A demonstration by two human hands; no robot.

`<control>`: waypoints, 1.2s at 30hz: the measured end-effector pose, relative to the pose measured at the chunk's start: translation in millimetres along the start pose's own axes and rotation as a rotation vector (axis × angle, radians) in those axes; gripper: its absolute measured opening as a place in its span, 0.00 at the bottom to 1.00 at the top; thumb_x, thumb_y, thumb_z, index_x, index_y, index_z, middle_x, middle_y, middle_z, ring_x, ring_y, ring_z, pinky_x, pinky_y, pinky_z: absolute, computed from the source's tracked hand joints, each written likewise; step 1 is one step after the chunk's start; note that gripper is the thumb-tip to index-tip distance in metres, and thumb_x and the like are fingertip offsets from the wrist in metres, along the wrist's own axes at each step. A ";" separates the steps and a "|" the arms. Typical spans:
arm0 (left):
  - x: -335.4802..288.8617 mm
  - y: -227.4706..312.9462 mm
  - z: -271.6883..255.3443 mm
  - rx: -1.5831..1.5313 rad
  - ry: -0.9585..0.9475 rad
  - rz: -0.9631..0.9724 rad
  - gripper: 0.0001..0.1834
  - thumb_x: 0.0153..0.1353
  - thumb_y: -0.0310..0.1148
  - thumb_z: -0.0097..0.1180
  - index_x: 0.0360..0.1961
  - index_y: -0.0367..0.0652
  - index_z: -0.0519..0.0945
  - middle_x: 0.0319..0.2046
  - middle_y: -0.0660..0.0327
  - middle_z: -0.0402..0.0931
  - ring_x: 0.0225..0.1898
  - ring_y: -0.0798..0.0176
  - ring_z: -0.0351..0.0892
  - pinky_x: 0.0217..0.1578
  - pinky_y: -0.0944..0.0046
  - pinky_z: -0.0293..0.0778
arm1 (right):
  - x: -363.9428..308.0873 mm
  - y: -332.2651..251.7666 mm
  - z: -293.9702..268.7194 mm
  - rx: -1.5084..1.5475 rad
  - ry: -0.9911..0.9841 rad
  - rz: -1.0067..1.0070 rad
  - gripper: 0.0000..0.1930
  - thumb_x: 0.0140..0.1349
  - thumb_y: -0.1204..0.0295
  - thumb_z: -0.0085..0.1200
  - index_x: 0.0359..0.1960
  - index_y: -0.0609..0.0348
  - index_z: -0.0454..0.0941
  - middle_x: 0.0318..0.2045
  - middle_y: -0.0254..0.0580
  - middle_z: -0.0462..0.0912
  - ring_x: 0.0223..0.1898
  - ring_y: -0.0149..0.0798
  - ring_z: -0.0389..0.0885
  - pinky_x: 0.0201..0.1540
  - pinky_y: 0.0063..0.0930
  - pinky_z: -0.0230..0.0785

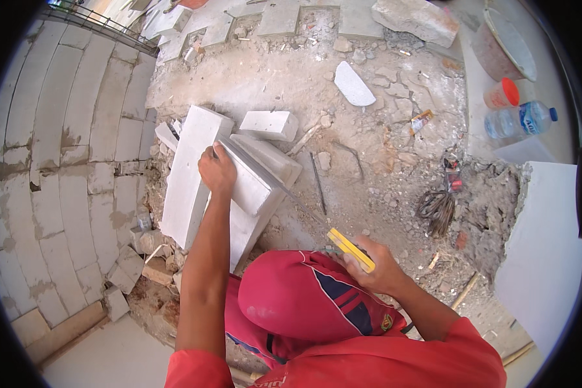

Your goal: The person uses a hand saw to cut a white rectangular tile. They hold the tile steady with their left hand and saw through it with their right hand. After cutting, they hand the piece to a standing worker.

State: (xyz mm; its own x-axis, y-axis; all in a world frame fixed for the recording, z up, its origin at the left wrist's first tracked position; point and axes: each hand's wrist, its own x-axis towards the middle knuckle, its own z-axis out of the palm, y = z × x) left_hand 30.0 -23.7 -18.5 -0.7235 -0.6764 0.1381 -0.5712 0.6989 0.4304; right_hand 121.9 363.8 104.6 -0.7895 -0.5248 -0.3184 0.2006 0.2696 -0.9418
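Observation:
My right hand (373,266) is closed around the yellow handle (350,249) of a handsaw. The saw's long thin blade (260,169) slants up and left across a white lightweight block (249,189), lying along its upper edge. My left hand (217,171) grips that block near its far end, thumb close to the blade's tip. Under it lies another white block (240,234), partly hidden. A long white block (189,174) stands just left of my left hand, and a smaller white block (269,124) lies beyond. My bent knee in magenta trousers (284,291) is close below the blocks.
A block wall (71,161) rises at the left. Rubble and dust cover the ground. A flat white offcut (354,84), a bundle of cable (440,208) and a dark rod (318,183) lie about. At right stand a bucket (503,48), an orange-red cup (502,94) and a water bottle (518,121).

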 end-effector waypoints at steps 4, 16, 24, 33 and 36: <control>-0.1 -0.5 1.2 -0.050 -0.044 0.013 0.29 0.74 0.47 0.49 0.48 0.26 0.86 0.42 0.33 0.84 0.46 0.33 0.84 0.51 0.42 0.76 | 25.6 24.7 14.6 -0.113 -0.002 -0.059 0.15 0.69 0.64 0.57 0.49 0.63 0.78 0.31 0.63 0.84 0.36 0.68 0.85 0.39 0.53 0.76; -4.8 2.0 0.7 -0.016 -0.003 0.054 0.28 0.74 0.47 0.49 0.41 0.27 0.86 0.36 0.34 0.84 0.40 0.31 0.83 0.46 0.40 0.75 | 3.0 23.1 6.3 -0.062 0.033 -0.083 0.15 0.69 0.66 0.59 0.51 0.62 0.79 0.32 0.58 0.83 0.34 0.57 0.87 0.38 0.45 0.76; -2.8 -9.1 -4.2 0.004 -0.007 0.045 0.28 0.75 0.48 0.46 0.41 0.29 0.86 0.37 0.35 0.84 0.42 0.32 0.83 0.48 0.41 0.75 | 19.9 9.1 14.8 -0.114 -0.089 0.059 0.18 0.69 0.62 0.59 0.54 0.61 0.78 0.37 0.62 0.86 0.39 0.65 0.86 0.41 0.49 0.78; 11.7 -14.3 -0.9 0.003 -0.047 0.034 0.27 0.75 0.48 0.48 0.46 0.32 0.87 0.40 0.37 0.84 0.45 0.35 0.82 0.49 0.40 0.75 | 95.0 20.4 52.3 -0.141 0.045 -0.105 0.15 0.69 0.63 0.59 0.47 0.62 0.78 0.32 0.62 0.83 0.36 0.67 0.84 0.39 0.51 0.74; 3.0 -8.3 -3.6 0.010 -0.023 -0.027 0.27 0.75 0.48 0.48 0.44 0.31 0.86 0.38 0.36 0.84 0.44 0.34 0.82 0.47 0.40 0.74 | 35.8 6.0 26.7 -0.043 -0.048 0.030 0.13 0.69 0.66 0.59 0.47 0.62 0.79 0.33 0.61 0.84 0.37 0.65 0.85 0.39 0.50 0.75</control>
State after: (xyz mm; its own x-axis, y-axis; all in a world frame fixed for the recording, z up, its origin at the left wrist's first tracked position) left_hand 33.9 -32.4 -18.5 -0.7165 -0.6896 0.1058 -0.5946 0.6829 0.4245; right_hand 110.4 325.1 84.7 -0.7548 -0.5537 -0.3517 0.1973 0.3197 -0.9268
